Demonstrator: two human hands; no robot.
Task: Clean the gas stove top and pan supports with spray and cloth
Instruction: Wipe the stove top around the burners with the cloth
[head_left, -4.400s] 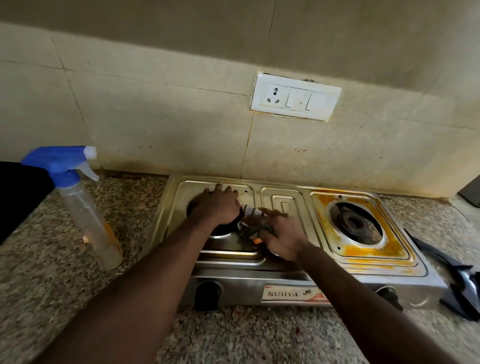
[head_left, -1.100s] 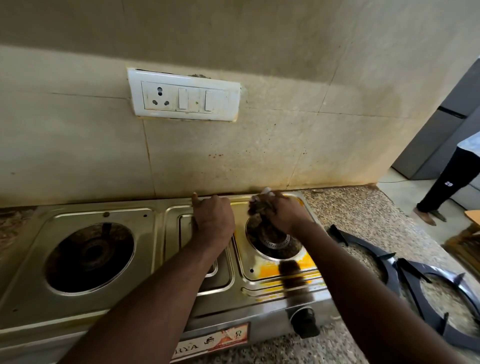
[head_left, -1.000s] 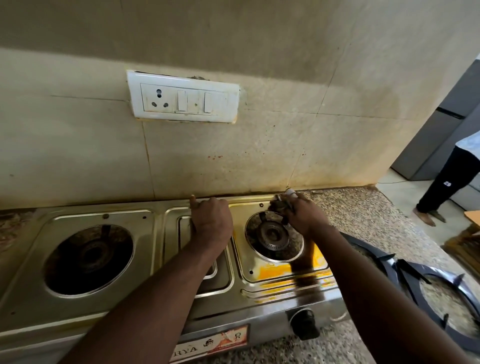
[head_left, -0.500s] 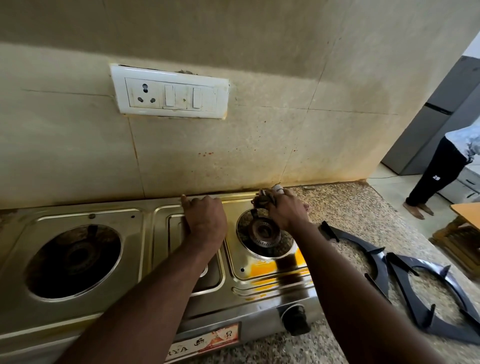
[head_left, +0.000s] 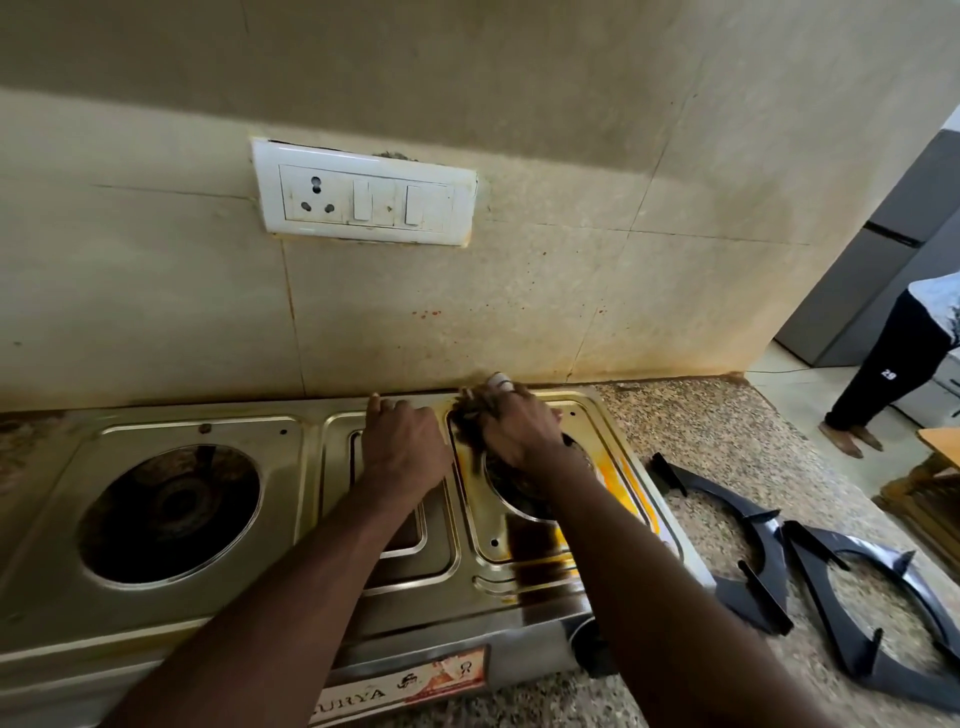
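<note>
A steel two-burner gas stove (head_left: 234, 608) stands against the tiled wall. Yellow-orange stains cover its right burner tray (head_left: 623, 483). My right hand (head_left: 519, 426) is shut on a dark, dirty cloth (head_left: 467, 423) and presses it on the back left corner of that tray, above the right burner. My left hand (head_left: 405, 447) rests flat on the stove's middle panel, fingers at the back edge. The left burner (head_left: 169, 512) lies bare. Two black pan supports (head_left: 748, 540) (head_left: 883, 613) lie on the counter right of the stove. No spray bottle is in view.
The speckled granite counter (head_left: 701, 426) runs right to its edge, with floor beyond. A white switch and socket plate (head_left: 363, 200) sits on the wall above the stove. A person (head_left: 893, 364) stands at the far right beside a grey cabinet (head_left: 857, 270).
My right hand with the cloth has slid from the back right of the right burner to its back left corner. My left hand has stayed on the middle panel.
</note>
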